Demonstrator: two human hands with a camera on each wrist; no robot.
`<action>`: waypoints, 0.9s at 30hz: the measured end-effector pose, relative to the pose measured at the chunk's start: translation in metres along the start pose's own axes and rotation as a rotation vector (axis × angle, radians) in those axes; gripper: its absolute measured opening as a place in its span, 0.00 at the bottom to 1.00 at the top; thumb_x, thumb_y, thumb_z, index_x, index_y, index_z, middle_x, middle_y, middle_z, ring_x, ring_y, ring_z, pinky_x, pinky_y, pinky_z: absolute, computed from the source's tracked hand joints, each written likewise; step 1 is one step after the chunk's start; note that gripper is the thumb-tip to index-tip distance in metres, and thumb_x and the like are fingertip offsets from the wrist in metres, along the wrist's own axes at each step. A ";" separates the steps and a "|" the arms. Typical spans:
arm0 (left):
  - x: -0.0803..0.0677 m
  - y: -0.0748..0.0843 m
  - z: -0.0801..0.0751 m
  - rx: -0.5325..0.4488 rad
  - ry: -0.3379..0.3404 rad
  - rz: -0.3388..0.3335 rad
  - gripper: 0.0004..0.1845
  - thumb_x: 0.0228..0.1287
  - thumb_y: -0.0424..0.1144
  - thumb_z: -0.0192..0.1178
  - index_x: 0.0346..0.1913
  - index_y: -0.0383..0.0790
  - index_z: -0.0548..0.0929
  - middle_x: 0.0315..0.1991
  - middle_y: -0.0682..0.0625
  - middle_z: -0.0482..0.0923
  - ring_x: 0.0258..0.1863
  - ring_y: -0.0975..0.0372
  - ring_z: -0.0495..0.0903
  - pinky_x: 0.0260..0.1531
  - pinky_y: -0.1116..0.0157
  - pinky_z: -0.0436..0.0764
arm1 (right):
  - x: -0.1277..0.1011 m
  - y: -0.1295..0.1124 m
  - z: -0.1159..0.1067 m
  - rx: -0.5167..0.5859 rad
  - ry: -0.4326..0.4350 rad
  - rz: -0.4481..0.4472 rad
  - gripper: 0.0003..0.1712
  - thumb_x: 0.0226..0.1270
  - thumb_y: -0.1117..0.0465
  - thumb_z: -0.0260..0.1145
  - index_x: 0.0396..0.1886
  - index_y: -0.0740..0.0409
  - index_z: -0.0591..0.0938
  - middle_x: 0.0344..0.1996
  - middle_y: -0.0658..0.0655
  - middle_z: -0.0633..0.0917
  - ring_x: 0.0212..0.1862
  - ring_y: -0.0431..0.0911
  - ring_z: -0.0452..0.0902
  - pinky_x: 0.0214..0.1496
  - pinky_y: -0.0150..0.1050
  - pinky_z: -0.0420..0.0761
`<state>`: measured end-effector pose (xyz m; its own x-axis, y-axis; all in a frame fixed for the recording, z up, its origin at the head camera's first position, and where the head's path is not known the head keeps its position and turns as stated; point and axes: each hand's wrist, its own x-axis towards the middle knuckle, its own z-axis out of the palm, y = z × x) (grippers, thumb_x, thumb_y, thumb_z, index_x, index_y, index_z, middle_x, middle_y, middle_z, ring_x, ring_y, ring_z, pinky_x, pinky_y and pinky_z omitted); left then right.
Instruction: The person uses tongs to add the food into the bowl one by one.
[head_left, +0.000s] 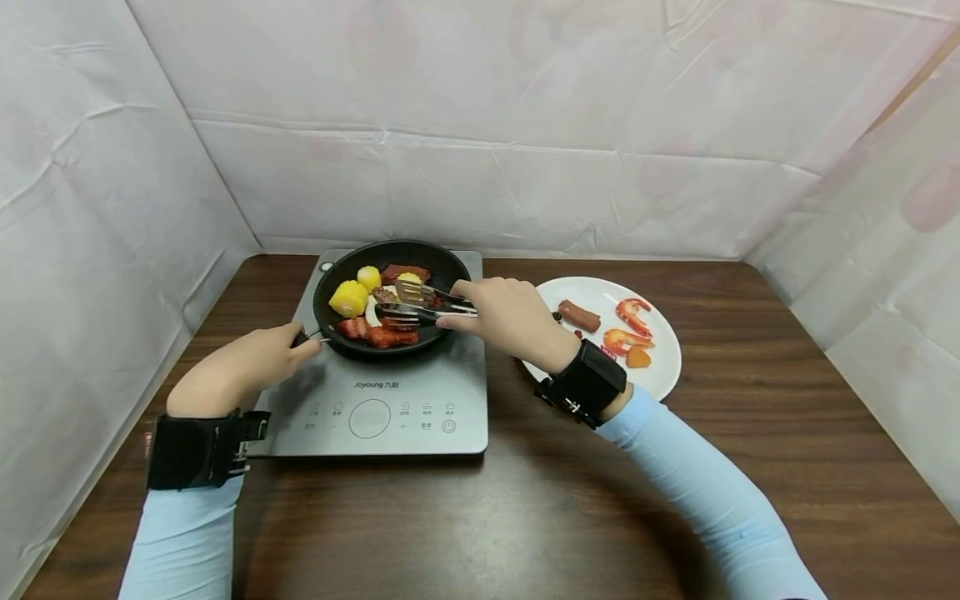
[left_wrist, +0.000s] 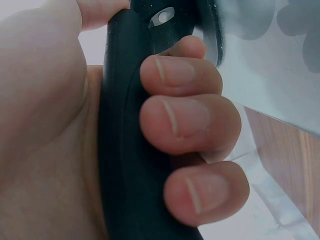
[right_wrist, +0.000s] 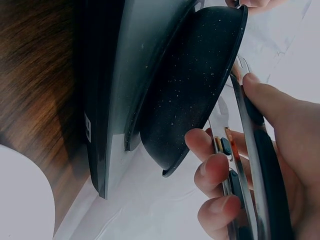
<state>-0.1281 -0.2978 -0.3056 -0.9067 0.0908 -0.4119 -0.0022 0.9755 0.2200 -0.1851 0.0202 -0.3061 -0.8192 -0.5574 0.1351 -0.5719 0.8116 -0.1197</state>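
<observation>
One each of pan (head_left: 444, 265), tongs (head_left: 427, 317), cooktop (head_left: 435, 385) and plate (head_left: 663, 358); two shrimp (head_left: 627, 338)

Light blue, close-fitting sleeves (head_left: 705, 475), softly creased, cover the person's forearms; around each wrist is a wide, black band (head_left: 591, 382) with small pale details.

The left hand (head_left: 251, 367) grips the handle (head_left: 301, 338) of a black frying pan (head_left: 438, 261) on a silver Joyoung induction cooktop (head_left: 431, 400). Between the hands, corn chunks (head_left: 348, 298) lie in the pan, where the right hand (head_left: 517, 321) holds metal tongs (head_left: 405, 313). Right of that hand, a white plate (head_left: 660, 379) bears shrimp (head_left: 622, 341).
</observation>
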 end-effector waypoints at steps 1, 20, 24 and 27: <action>0.000 0.000 0.000 0.001 -0.003 -0.002 0.41 0.80 0.53 0.34 0.75 0.16 0.50 0.71 0.17 0.57 0.68 0.28 0.67 0.66 0.34 0.68 | 0.000 0.000 0.000 0.001 0.003 -0.001 0.34 0.69 0.31 0.60 0.64 0.46 0.81 0.49 0.51 0.90 0.44 0.49 0.87 0.36 0.47 0.83; 0.002 -0.001 0.001 -0.002 0.004 0.001 0.41 0.79 0.53 0.35 0.76 0.17 0.51 0.69 0.18 0.61 0.65 0.29 0.71 0.63 0.34 0.71 | 0.001 0.001 0.001 -0.011 0.022 0.002 0.33 0.69 0.32 0.61 0.63 0.46 0.81 0.47 0.50 0.91 0.43 0.49 0.87 0.35 0.46 0.83; 0.002 0.000 0.001 0.000 0.008 -0.004 0.41 0.80 0.53 0.34 0.76 0.17 0.51 0.70 0.17 0.59 0.67 0.29 0.69 0.65 0.33 0.69 | 0.001 0.002 0.001 -0.002 0.026 0.002 0.32 0.69 0.32 0.61 0.63 0.45 0.81 0.47 0.49 0.91 0.43 0.48 0.87 0.36 0.47 0.83; 0.002 0.000 0.001 0.003 0.011 0.000 0.41 0.80 0.53 0.34 0.76 0.17 0.51 0.70 0.17 0.59 0.67 0.29 0.69 0.65 0.33 0.69 | 0.000 0.002 0.000 0.009 0.022 0.004 0.32 0.69 0.32 0.61 0.62 0.45 0.82 0.47 0.50 0.91 0.42 0.48 0.86 0.36 0.46 0.82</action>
<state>-0.1296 -0.2978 -0.3070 -0.9111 0.0884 -0.4025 -0.0014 0.9761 0.2175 -0.1864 0.0218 -0.3065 -0.8205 -0.5501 0.1557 -0.5690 0.8122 -0.1290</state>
